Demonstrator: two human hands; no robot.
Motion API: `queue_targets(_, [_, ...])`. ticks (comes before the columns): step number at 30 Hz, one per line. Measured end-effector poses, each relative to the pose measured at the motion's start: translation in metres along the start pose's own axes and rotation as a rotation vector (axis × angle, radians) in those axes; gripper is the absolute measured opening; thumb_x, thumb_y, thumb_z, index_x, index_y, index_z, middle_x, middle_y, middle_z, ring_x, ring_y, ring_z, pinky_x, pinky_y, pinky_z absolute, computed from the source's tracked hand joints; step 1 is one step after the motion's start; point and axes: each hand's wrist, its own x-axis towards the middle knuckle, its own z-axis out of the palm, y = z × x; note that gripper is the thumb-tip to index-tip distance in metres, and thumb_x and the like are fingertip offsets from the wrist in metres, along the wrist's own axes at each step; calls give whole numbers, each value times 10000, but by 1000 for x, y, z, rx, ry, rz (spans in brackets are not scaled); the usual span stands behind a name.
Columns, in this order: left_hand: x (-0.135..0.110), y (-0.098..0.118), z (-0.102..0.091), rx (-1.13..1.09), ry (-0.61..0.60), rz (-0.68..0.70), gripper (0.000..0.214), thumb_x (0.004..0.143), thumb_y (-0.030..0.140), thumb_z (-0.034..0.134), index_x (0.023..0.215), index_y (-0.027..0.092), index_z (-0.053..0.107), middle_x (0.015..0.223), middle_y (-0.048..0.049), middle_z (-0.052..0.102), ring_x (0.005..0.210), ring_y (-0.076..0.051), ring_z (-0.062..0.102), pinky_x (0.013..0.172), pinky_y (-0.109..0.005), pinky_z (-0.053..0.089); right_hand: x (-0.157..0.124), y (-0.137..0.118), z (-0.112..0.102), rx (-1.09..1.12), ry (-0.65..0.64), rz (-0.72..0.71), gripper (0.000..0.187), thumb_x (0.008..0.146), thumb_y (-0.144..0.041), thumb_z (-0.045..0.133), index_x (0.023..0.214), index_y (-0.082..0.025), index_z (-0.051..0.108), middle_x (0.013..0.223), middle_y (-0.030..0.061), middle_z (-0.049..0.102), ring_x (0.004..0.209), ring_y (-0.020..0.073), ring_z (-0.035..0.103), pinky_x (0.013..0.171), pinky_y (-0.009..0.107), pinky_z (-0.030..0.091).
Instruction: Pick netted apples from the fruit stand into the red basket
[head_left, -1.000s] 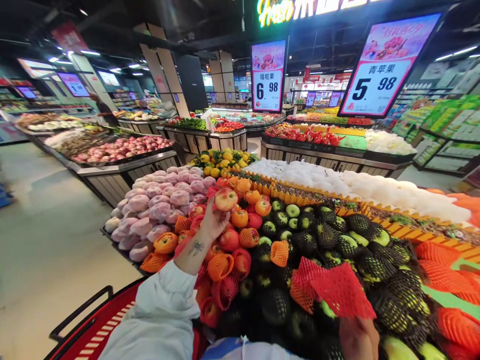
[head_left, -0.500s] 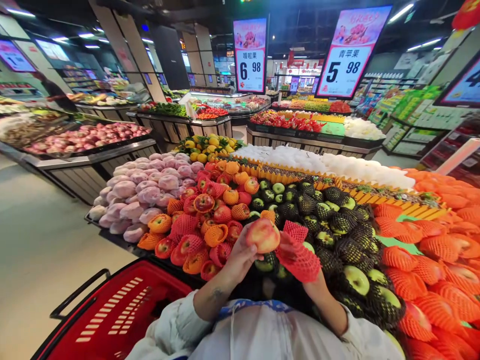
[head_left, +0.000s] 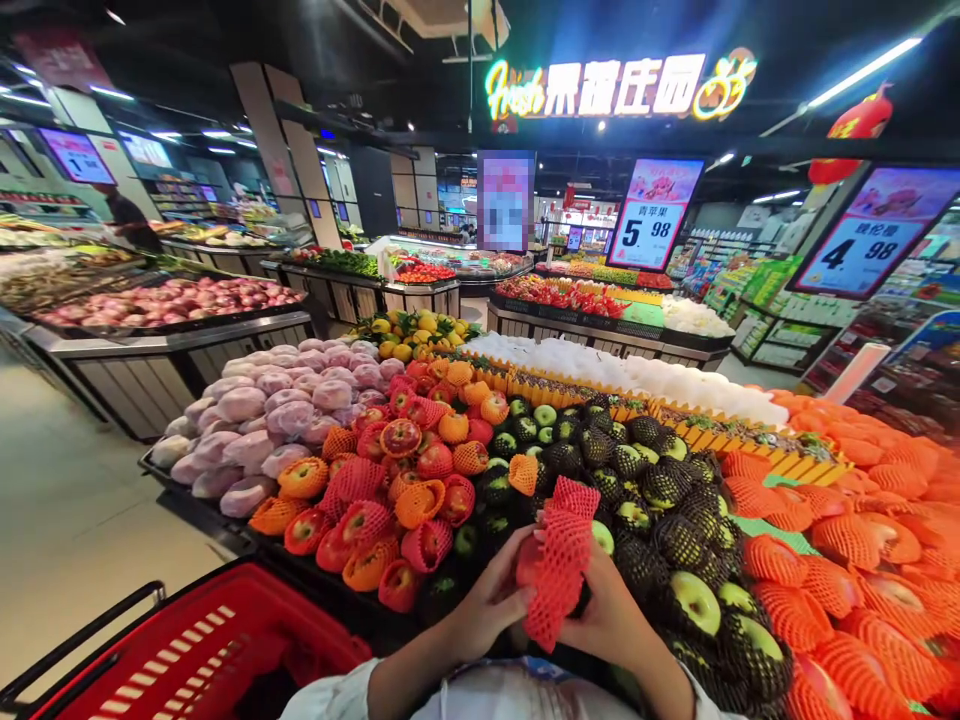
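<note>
My left hand [head_left: 484,608] is closed around an apple [head_left: 528,560], most of which is hidden behind a red foam net sleeve [head_left: 556,580]. From the other side, my right hand [head_left: 611,612] grips the sleeve, which lies against the apple in front of my body. Whether the apple is inside the net or only behind it I cannot tell. Just beyond my hands lie green apples in black nets [head_left: 660,485] and, to the left, red apples in pink and orange nets [head_left: 362,527]. A loose orange net [head_left: 523,474] rests among the green apples.
A red shopping basket [head_left: 300,625] with a black handle is at lower left. Wrapped pale purple fruit [head_left: 241,403] is piled on the left, orange-netted fruit [head_left: 855,540] on the right. A yellow fence divider [head_left: 720,430] crosses the display. Price screens [head_left: 656,213] hang above.
My hands have come lower and closer together. The apple, bare in my left hand before, is now largely covered by the red net sleeve. My view has tilted up.
</note>
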Motion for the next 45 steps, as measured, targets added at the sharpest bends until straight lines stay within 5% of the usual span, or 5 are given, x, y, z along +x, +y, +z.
queue_targets(14, [18, -38, -21, -329, 410, -79, 639, 669, 708, 796, 1066, 207, 784, 1220, -121, 762, 1293, -395, 602, 1203, -553, 359, -32, 38, 15, 149, 260, 66, 493, 806, -442, 849, 1267, -325, 719, 1192, 109, 778, 1093, 337, 741, 914, 467, 634])
queue_targets(19, [15, -42, -19, -324, 288, -137, 686, 761, 751, 702, 1167, 202, 773, 1220, -130, 761, 1307, -384, 600, 1232, -567, 304, -32, 40, 35, 470, 286, 128, 1089, 606, -658, 907, 1544, -366, 436, 1251, 103, 695, 1039, 324, 730, 683, 362, 662])
queue_targets(25, [16, -66, -16, -279, 214, -92, 670, 754, 645, 792, 1294, 259, 701, 1309, -122, 710, 1290, -365, 607, 1191, -569, 353, -35, 54, 45, 211, 276, 103, 933, 587, -683, 905, 1389, -320, 598, 1373, 140, 598, 1314, 439, 579, 1095, 570, 512])
queue_targets(36, [29, -42, -4, 113, 165, -142, 616, 892, 792, 512, 982, 215, 711, 817, -37, 655, 798, -215, 597, 879, -395, 501, -51, 76, 61, 392, 426, 137, 750, 742, -432, 824, 1385, -256, 480, 1208, 135, 703, 1051, 355, 744, 869, 446, 638])
queue_targets(45, [24, -19, -8, 413, 22, 69, 935, 783, 542, 818, 1554, 253, 374, 1589, -157, 387, 1471, -378, 359, 1234, -493, 274, -33, 61, 43, 171, 457, 242, 751, 622, -333, 894, 1290, -227, 568, 1167, 113, 731, 1001, 326, 753, 875, 408, 629])
